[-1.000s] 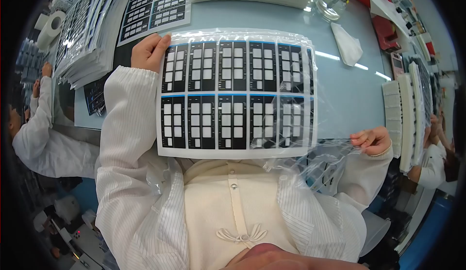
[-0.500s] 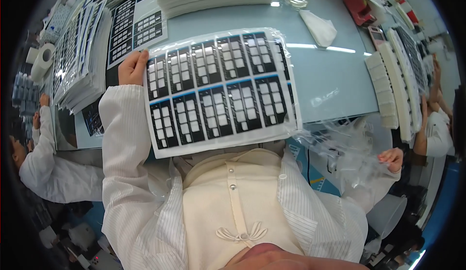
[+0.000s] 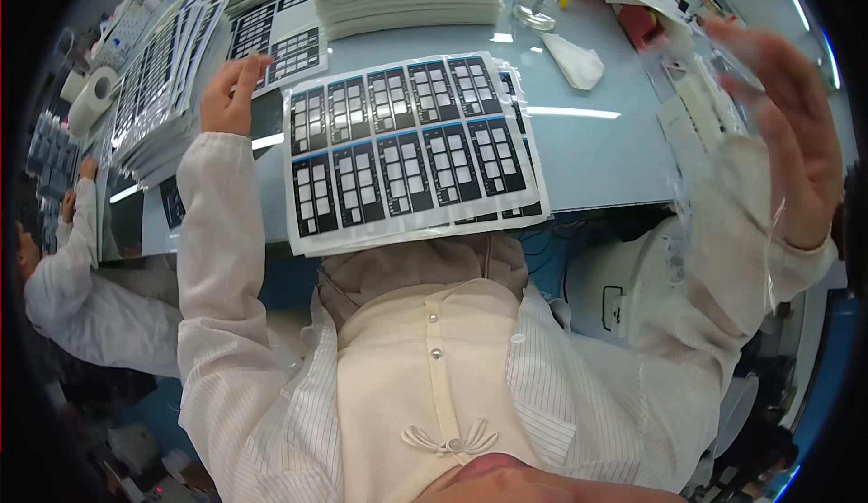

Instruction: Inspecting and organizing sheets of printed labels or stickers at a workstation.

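Note:
In front of me a stack of printed sheets (image 3: 407,155) lies at the table's near edge, slightly overhanging it. The top sheet carries two rows of black panels with white blocks and blue lines; another sheet shows askew beneath it. My left hand (image 3: 230,96) is just off the stack's upper left corner, fingers loosely bent, apart from the sheets and with nothing visible in them. At the right my right hand (image 3: 796,141) is raised near the camera and blurred by motion. Crumpled clear plastic film (image 3: 678,205) hangs at its fingers and beside the sleeve.
A tall stack of white sheets (image 3: 411,1) stands at the back. Piled printed sheets (image 3: 167,87) and a paper roll (image 3: 92,98) are at the left. A glass bottle (image 3: 538,6) and a folded white cloth (image 3: 573,62) lie back right. A co-worker's sleeve (image 3: 68,232) shows far left.
My left hand has let go of the sheet's corner and moved left. My right hand has swung up with the clear film, away from the sheets, which now rest lower on the table edge.

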